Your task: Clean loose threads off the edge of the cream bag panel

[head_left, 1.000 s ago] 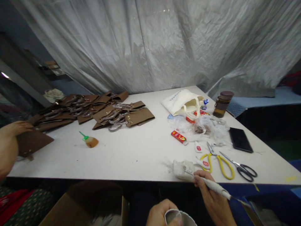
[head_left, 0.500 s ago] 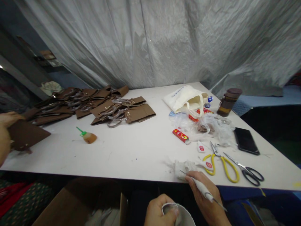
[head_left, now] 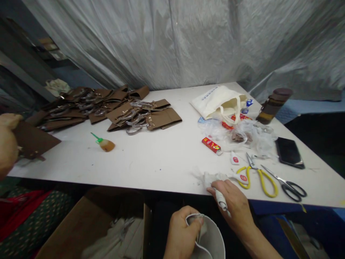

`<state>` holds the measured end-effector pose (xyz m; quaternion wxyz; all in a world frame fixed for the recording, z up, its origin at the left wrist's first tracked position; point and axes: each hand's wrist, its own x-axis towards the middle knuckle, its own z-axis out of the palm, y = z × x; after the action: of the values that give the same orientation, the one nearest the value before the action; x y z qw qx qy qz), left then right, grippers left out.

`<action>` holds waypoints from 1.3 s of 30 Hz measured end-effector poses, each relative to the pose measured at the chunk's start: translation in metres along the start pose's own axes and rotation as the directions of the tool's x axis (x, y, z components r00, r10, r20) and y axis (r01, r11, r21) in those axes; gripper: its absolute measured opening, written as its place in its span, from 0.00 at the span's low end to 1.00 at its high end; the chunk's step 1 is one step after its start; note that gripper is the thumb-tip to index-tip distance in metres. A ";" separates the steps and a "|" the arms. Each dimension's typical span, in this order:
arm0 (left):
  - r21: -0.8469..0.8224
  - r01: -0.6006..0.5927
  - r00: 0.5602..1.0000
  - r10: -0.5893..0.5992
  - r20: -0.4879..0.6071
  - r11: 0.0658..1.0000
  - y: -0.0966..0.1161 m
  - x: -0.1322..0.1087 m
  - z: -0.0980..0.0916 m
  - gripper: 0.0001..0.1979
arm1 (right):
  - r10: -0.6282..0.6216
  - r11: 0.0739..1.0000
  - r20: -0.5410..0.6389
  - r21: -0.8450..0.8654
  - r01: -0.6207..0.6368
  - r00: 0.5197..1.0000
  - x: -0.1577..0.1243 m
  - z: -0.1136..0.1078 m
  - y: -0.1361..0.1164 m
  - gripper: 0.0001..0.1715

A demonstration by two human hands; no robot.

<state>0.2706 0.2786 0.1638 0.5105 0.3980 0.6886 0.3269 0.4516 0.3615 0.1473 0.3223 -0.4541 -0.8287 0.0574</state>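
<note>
My left hand (head_left: 182,230) grips a pale curled sheet (head_left: 214,233) below the table edge, its thumb inside the curl and the sheet's inner side facing up. My right hand (head_left: 233,203) is closed round a thin tool with a white-wrapped handle (head_left: 221,199), resembling an awl. It rests at the table's front edge, against a crumpled whitish cloth (head_left: 211,177); the tool's front tip is hidden there. Just beyond those fingers lies a small white tube with a red label (head_left: 243,177), beside yellow-handled scissors (head_left: 261,180).
Black-handled scissors (head_left: 292,190), a phone (head_left: 289,153), a drink bottle (head_left: 273,106), a cream tote bag (head_left: 218,102) and plastic bags occupy the right. Brown bags (head_left: 164,118) and a glue bottle (head_left: 107,145) lie left. Another person's hand (head_left: 8,144) holds a brown bag. Below stands a cardboard box (head_left: 81,219).
My right hand has tilted the tool, bringing its handle more upright and its front tip out of sight at the cloth. More of the curled sheet shows, and the whole view has shifted slightly.
</note>
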 end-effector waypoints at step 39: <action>-0.088 0.079 0.985 -0.064 0.159 0.993 0.012 -0.004 0.018 0.07 | 0.425 0.475 0.391 0.672 -0.568 0.817 -0.048 -0.014 -0.016 0.33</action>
<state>0.2909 0.2811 0.1711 0.5923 0.3729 0.6442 0.3084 0.4669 0.3115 0.1406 0.3797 -0.4879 -0.5796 0.5309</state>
